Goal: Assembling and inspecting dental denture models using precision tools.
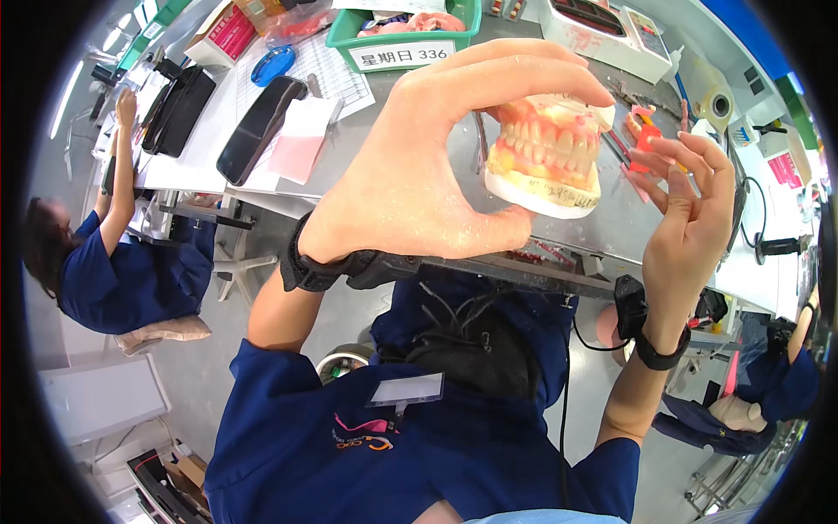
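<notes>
A dental model (550, 150) with upper and lower teeth set in pink and yellowish wax on white plaster bases is held up above the bench. My left hand (397, 162) grips it, fingers curving over the top and thumb under the lower base. Handwriting marks the lower base. To the right of the model, my right hand (685, 196) is raised with its fingers apart, and nothing is plainly held in it. A bright red piece (646, 147) shows behind its fingertips; whether they touch it I cannot tell.
A green bin (476, 19) stands at the back, near a white device (602, 39). Left on the bench lie a black phone (260, 129), a pink pad (299, 155) and a blue round lid (273, 65). Co-workers in blue sit at far left and far right.
</notes>
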### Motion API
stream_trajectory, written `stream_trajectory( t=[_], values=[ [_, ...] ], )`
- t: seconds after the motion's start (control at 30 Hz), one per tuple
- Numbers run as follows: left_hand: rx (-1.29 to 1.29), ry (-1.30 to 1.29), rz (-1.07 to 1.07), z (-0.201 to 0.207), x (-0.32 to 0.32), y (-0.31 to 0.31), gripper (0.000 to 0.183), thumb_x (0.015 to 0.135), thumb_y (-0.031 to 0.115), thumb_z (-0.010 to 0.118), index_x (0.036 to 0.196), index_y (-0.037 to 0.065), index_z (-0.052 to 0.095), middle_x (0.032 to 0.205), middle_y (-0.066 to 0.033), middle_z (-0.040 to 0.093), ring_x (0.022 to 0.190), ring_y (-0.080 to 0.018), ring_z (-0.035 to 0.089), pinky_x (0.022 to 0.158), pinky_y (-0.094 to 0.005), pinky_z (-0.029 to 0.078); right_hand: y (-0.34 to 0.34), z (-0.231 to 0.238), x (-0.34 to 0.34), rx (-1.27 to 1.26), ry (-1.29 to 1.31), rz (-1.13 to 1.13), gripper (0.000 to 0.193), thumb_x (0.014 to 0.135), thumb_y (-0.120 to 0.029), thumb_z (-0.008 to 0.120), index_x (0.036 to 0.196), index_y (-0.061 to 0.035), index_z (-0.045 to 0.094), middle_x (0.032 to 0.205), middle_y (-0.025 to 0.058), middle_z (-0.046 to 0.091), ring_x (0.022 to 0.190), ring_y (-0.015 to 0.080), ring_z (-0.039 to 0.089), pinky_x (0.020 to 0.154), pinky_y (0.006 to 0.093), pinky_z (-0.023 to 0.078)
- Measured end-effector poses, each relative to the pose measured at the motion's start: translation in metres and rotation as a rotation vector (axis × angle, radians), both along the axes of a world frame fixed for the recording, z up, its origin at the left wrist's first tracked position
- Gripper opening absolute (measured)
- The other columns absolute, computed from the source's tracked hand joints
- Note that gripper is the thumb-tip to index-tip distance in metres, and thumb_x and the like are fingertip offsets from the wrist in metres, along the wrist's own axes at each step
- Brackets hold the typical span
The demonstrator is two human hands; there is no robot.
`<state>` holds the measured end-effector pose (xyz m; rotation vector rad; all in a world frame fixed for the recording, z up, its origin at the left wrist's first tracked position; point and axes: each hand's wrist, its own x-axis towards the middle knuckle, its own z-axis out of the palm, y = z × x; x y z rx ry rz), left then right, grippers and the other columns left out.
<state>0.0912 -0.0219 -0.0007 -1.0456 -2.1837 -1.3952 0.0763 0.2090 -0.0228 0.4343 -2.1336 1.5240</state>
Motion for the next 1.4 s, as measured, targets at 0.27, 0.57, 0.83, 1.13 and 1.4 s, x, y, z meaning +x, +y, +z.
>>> stream_trajectory(
  t=[0.27,0.57,0.83,1.13,1.4],
  values=[
    [-0.092,0.084,0.005,0.001,-0.007,-0.001,0.069,0.058,-0.005,0.067,0.126,0.000,0.059,0.138,-0.0156,0.053,0.122,-0.0206,0.054,0.099,-0.0348,0.045,0.018,-0.016,-0.007,0.070,0.046,-0.115,0.022,0.106,-0.014,0.043,0.091,-0.0033,0.054,0.060,-0.0028,0.046,0.048,0.0015,0.037,0.044,0.0185,0.023],
    [-0.026,0.236,0.091,0.004,-0.012,0.006,0.059,0.053,0.005,0.066,0.112,0.010,0.068,0.116,-0.0121,0.066,0.107,-0.0323,0.063,0.093,-0.0387,0.051,0.030,-0.017,-0.007,0.139,0.020,-0.047,0.032,0.103,-0.030,0.049,0.087,-0.0038,0.055,0.069,-0.0027,0.045,0.062,0.0054,0.043,0.057,0.0210,0.035],
    [0.006,0.242,0.066,-0.006,-0.017,0.008,0.058,0.055,0.005,0.068,0.112,0.010,0.067,0.115,-0.0096,0.066,0.105,-0.0299,0.063,0.089,-0.0367,0.052,0.006,-0.019,-0.002,0.103,0.072,0.107,0.038,0.098,-0.006,0.047,0.134,0.0042,0.044,0.141,0.0198,0.043,0.135,0.0289,0.042,0.114,0.0406,0.031],
    [0.104,-0.129,0.098,-0.042,-0.002,0.000,0.073,0.058,-0.003,0.074,0.128,0.001,0.054,0.138,-0.0201,0.051,0.122,-0.0241,0.055,0.098,-0.0375,0.047,0.063,-0.006,-0.037,-0.056,-0.190,-0.183,0.025,0.104,-0.010,0.039,0.117,0.0089,0.051,0.099,0.0192,0.068,0.083,0.0238,0.072,0.071,0.0267,0.059],
    [0.056,-0.112,0.096,-0.050,-0.004,-0.006,0.076,0.061,0.004,0.081,0.130,0.005,0.051,0.142,-0.0230,0.047,0.125,-0.0270,0.053,0.098,-0.0408,0.048,0.129,0.017,-0.081,0.630,0.036,-0.294,0.038,0.103,-0.027,0.046,0.105,0.0032,0.069,0.102,0.0112,0.072,0.096,0.0201,0.067,0.089,0.0280,0.046]
  ],
)
